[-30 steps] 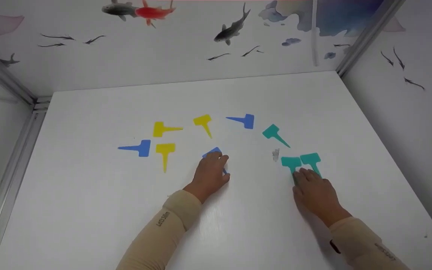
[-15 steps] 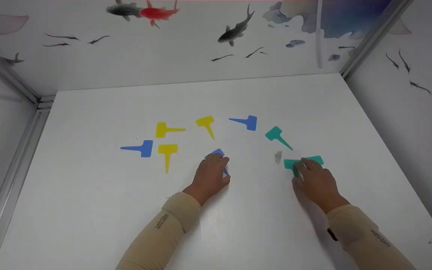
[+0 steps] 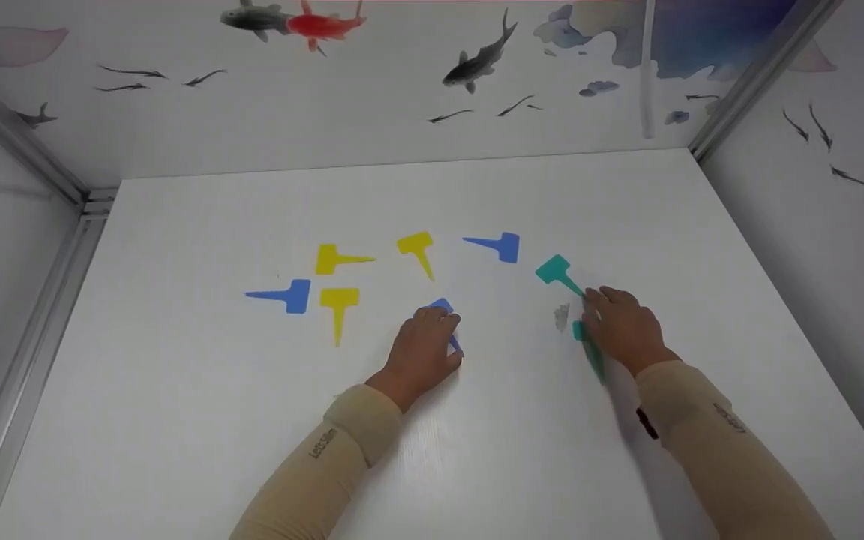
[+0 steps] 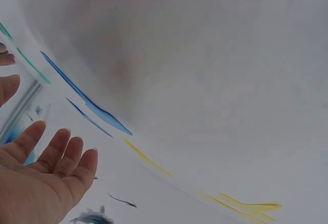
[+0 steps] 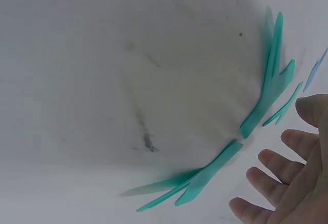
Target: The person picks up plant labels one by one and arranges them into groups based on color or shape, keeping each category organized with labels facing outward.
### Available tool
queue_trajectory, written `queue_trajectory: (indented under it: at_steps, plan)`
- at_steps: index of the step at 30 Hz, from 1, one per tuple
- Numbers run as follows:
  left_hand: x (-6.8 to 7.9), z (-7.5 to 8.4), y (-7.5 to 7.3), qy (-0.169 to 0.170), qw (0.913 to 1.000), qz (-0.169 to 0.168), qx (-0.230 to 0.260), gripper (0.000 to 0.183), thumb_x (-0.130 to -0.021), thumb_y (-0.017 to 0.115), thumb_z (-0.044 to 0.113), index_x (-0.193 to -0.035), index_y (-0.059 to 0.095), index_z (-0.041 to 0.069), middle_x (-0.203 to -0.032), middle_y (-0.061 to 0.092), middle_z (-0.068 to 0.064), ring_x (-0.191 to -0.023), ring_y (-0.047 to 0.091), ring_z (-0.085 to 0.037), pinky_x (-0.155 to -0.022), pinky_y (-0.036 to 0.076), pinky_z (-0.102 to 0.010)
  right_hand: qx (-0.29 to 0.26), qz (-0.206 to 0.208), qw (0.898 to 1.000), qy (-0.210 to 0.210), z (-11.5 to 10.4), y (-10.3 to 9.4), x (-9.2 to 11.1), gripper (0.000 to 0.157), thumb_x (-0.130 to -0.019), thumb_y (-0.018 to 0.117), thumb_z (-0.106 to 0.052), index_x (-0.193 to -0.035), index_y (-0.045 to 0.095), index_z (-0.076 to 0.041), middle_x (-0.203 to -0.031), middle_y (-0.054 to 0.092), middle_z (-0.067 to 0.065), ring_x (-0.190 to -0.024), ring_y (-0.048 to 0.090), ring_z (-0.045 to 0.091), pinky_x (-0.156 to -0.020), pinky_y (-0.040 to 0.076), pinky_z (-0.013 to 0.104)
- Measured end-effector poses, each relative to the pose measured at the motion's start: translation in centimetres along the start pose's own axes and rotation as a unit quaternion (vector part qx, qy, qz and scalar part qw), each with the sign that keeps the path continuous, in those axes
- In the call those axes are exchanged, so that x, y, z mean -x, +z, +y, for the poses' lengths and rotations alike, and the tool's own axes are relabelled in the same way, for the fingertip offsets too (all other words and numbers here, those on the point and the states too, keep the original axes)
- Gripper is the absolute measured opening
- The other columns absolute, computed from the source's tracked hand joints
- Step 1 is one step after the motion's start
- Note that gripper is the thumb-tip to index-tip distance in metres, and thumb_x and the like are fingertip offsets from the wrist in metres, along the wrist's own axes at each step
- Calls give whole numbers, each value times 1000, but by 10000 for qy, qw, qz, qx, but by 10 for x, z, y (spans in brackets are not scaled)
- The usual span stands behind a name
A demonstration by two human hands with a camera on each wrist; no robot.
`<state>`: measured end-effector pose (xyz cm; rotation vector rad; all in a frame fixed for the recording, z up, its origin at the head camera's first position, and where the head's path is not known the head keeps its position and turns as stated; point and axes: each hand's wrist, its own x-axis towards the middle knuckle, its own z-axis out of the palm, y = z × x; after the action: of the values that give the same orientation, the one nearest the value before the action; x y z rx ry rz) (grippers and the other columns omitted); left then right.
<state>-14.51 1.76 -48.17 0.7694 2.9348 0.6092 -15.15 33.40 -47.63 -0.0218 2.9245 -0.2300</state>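
Observation:
In the head view, my left hand (image 3: pixel 423 345) hovers over a blue T-shaped plant label (image 3: pixel 442 304), hiding much of it. The left wrist view shows those fingers loosely spread, apart from the blue label (image 4: pixel 102 114). My right hand (image 3: pixel 625 326) is above two teal T-shaped labels, covering most of them; the stem of one teal label (image 3: pixel 595 358) shows. In the right wrist view its fingers are relaxed and hold nothing, with one teal label (image 5: pixel 271 90) and another teal label (image 5: pixel 207 175) nearby. A third teal label (image 3: pixel 553 268) lies just beyond its fingertips.
Three yellow labels lie left of centre, one yellow label (image 3: pixel 339 298) nearest. A blue label (image 3: pixel 297 296) is at the far left, another blue label (image 3: pixel 508 247) farther back. A grey smudge (image 3: pixel 562 316) marks the white table (image 3: pixel 177 420), which has walls behind and beside it.
My right hand has moved forward over the two teal labels, covering their heads and baring one stem. The left hand has stayed over its blue label. The head view has shifted slightly.

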Motion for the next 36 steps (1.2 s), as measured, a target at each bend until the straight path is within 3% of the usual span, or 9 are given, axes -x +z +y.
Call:
queue_trajectory:
  at_steps: [11, 18, 25, 36]
  plan:
    - [0, 1, -2, -72, 9999, -91, -62, 48, -88, 66, 23, -131, 56, 5, -130, 57, -12, -124, 48, -28, -103, 42, -42, 195, -291, 9994, -79, -7, -1, -19, 51, -103, 38, -26, -147, 34, -2, -146, 37, 27, -136, 30, 44, -105, 29, 64]
    - [1, 1, -1, 212, 9994, 102, -255, 47, -86, 68, 22, -128, 57, 4, -124, 60, -12, -119, 52, -30, -95, 47, -43, 349, -54, 9990, -275, -11, 1, -19, 47, -103, 37, -21, -143, 38, 3, -144, 39, 28, -133, 34, 45, -101, 34, 65]
    - [2, 0, 0, 131, 9993, -15, -361, 48, -88, 66, 25, -130, 55, 4, -125, 59, -12, -119, 51, -28, -97, 45, -42, 553, -89, 9979, -312, -24, 1, -21, 47, -102, 38, -22, -141, 41, 5, -144, 40, 26, -134, 34, 43, -101, 36, 62]
    - [4, 0, 1, 26, 9993, -79, -362, 48, -89, 67, 25, -131, 54, 5, -126, 58, -12, -120, 51, -28, -99, 45, -41, 360, -21, 9988, -340, -41, 13, -23, 47, -101, 38, -22, -140, 44, 4, -145, 42, 23, -135, 34, 40, -105, 33, 60]
